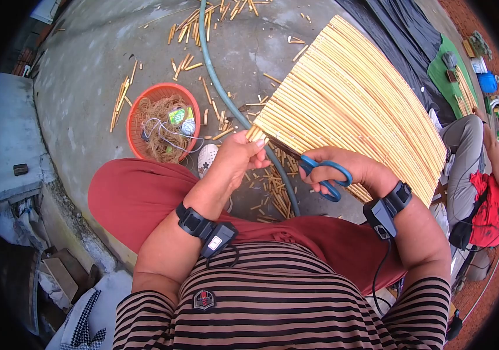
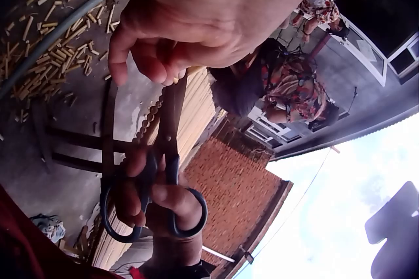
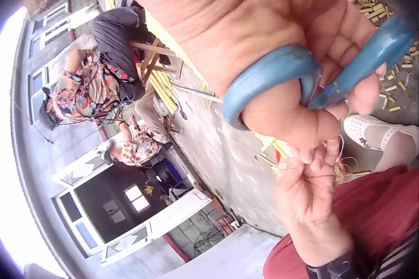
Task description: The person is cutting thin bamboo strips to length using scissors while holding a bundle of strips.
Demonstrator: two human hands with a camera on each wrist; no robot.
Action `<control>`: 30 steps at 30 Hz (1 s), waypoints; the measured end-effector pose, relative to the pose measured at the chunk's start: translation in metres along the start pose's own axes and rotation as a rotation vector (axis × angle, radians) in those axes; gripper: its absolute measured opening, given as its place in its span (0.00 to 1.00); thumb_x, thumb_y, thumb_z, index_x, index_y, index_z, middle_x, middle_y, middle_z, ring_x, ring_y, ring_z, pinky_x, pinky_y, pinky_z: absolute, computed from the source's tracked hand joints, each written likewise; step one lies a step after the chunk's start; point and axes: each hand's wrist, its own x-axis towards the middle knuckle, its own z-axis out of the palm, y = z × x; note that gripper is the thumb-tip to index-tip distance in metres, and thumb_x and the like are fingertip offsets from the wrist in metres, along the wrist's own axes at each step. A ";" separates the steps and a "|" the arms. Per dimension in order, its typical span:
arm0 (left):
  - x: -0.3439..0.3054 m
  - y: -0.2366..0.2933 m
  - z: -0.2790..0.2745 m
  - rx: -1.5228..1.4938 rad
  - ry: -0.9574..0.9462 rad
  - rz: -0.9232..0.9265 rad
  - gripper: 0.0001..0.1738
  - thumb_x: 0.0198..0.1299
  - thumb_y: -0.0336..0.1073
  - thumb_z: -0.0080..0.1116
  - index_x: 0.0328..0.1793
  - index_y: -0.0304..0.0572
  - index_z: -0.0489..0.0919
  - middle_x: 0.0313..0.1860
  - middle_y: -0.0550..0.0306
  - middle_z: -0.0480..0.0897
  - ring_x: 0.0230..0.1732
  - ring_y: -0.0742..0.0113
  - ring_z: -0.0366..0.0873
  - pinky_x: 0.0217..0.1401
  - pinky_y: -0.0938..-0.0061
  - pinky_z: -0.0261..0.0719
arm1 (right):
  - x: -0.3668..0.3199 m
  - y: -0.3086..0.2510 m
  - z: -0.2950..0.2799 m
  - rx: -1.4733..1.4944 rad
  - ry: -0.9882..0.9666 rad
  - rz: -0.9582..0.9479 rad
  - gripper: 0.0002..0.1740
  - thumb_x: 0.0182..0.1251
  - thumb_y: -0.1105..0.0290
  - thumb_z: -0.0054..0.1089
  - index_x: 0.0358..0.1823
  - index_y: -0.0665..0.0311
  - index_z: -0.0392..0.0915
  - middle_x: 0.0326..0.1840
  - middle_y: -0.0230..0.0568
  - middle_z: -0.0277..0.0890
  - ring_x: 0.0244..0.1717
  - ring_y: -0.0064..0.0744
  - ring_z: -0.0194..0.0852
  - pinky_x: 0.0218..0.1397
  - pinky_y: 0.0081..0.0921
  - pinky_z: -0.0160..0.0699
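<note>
A wide mat of pale reed sticks [image 1: 354, 96] spreads forward and right from the hands in the head view. At its near left corner my left hand [image 1: 239, 156] pinches a few stick ends [image 1: 254, 134] between thumb and fingers. My right hand [image 1: 354, 167] holds scissors [image 1: 309, 163] by their blue loop handles, thumb and fingers through the loops. Their dark blades point left along the mat's near edge, close to the left fingertips. In the left wrist view the scissors' blades [image 2: 170, 119] stand apart, their tips partly behind the left hand.
An orange basket [image 1: 134, 131] with tangled fibre and twine stands left. A green hose [image 1: 217, 81] crosses the concrete amid scattered cut reed pieces [image 1: 278, 189]. Another person in red [image 1: 491, 204] sits at right beside a green cloth [image 1: 440, 73]. Black sheeting [image 1: 401, 35] lies beyond the mat.
</note>
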 end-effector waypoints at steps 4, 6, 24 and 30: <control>0.000 0.000 0.000 0.017 -0.005 -0.008 0.03 0.67 0.29 0.49 0.41 0.41 0.74 0.21 0.65 0.73 0.19 0.76 0.70 0.42 0.67 0.83 | 0.001 -0.002 -0.005 -0.057 -0.005 -0.008 0.10 0.55 0.68 0.55 0.36 0.66 0.74 0.24 0.33 0.75 0.22 0.19 0.73 0.25 0.15 0.73; 0.001 0.000 0.000 0.016 -0.007 -0.007 0.03 0.67 0.29 0.49 0.41 0.41 0.74 0.22 0.64 0.73 0.20 0.75 0.70 0.42 0.67 0.83 | -0.003 -0.008 -0.003 -0.088 0.031 -0.004 0.08 0.55 0.70 0.55 0.35 0.66 0.74 0.23 0.33 0.74 0.21 0.19 0.73 0.25 0.16 0.72; -0.004 0.001 -0.005 0.160 0.104 0.049 0.09 0.67 0.37 0.53 0.42 0.40 0.79 0.31 0.61 0.81 0.32 0.73 0.79 0.40 0.73 0.81 | -0.007 -0.001 0.016 -0.189 0.144 -0.021 0.08 0.53 0.74 0.53 0.35 0.66 0.70 0.21 0.32 0.70 0.20 0.21 0.69 0.25 0.21 0.69; -0.004 0.003 -0.003 0.072 0.097 0.024 0.07 0.66 0.35 0.52 0.41 0.41 0.78 0.27 0.63 0.79 0.27 0.75 0.77 0.38 0.73 0.81 | -0.007 0.003 0.011 -0.102 0.064 0.003 0.11 0.54 0.72 0.53 0.39 0.66 0.70 0.25 0.32 0.71 0.24 0.21 0.70 0.28 0.20 0.71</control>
